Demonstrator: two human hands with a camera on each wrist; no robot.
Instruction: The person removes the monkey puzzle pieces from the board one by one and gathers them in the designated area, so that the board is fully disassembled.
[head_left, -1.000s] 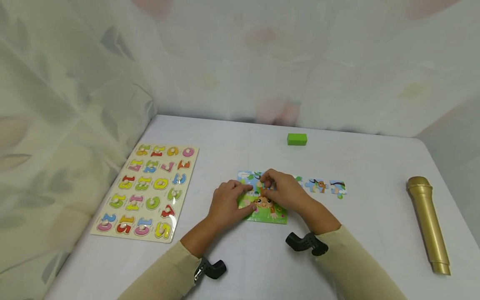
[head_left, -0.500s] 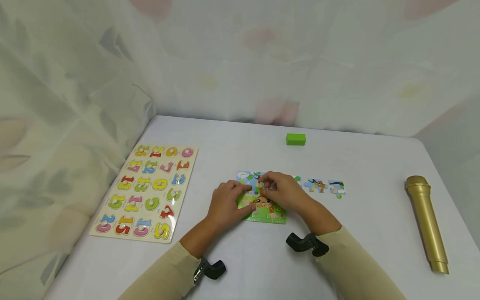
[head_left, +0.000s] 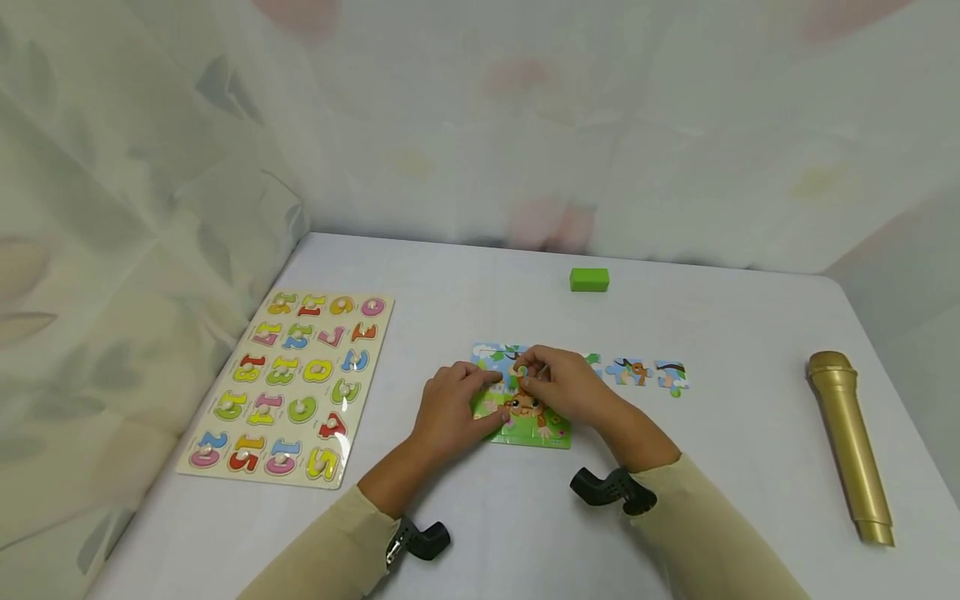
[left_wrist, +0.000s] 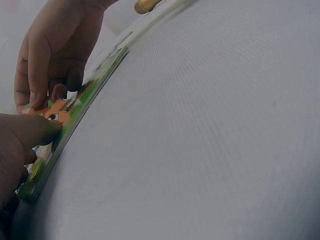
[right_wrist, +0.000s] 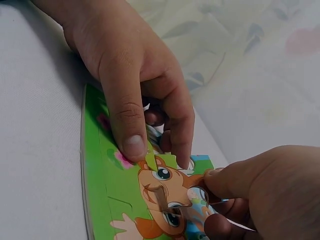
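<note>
A jigsaw puzzle board (head_left: pixel 517 437) with a cartoon monkey on green and blue lies flat on the table between both hands. My left hand (head_left: pixel 452 410) rests on its left side, thumb on the monkey picture and fingers spread along the upper part. The right hand (head_left: pixel 568 383) reaches over the board's upper right and pinches a small jigsaw piece (right_wrist: pixel 198 196) between thumb and fingers, close over the monkey's head. Its fingers partly hide the piece. In the right wrist view, the left thumb (right_wrist: pixel 134 145) presses beside the monkey's face.
Loose jigsaw pieces lie in a row right of the board, among them one with a small deer (head_left: pixel 630 372) and one with a branch (head_left: pixel 671 374). A green block (head_left: pixel 589 280) sits behind. A number peg board (head_left: pixel 288 387) lies left; a gold tube (head_left: pixel 851 450) lies far right.
The right hand has lowered very slightly over the board, still pinching the jigsaw piece. My left hand stays in place, and the head view has shifted a little.
</note>
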